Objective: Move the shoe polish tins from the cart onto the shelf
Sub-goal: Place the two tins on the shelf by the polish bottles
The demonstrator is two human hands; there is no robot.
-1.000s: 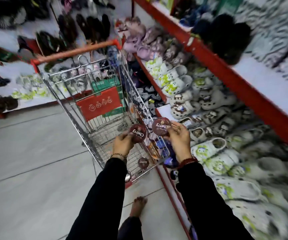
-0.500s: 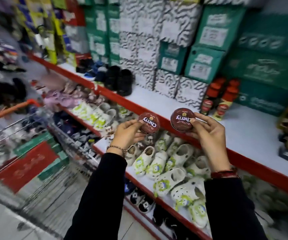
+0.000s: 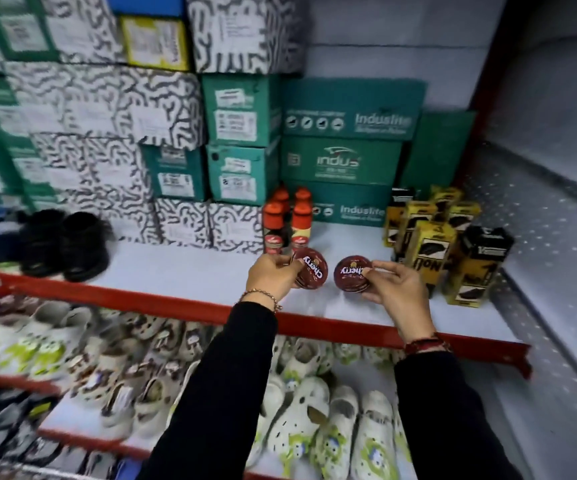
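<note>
My left hand [image 3: 271, 277] grips a round dark-red shoe polish tin [image 3: 312, 269] with white "Cherry" lettering, tilted towards me. My right hand [image 3: 396, 289] pinches a second tin of the same kind [image 3: 351, 273] by its right edge. Both tins are held side by side low over the white shelf board [image 3: 190, 278] with its red front edge; whether they touch the board I cannot tell. The cart is out of view.
Behind the tins stand red-capped polish bottles [image 3: 289, 223]. Yellow-and-black cartons [image 3: 432, 237] stand to the right, black shoes [image 3: 62, 244] to the left. Stacked shoe boxes [image 3: 242, 140] fill the back. White clogs [image 3: 301, 420] lie on the lower shelf.
The view has swung from the cart to the shelf. Both hands have carried the tins up and forward, from above the cart down to just over the shelf board.
</note>
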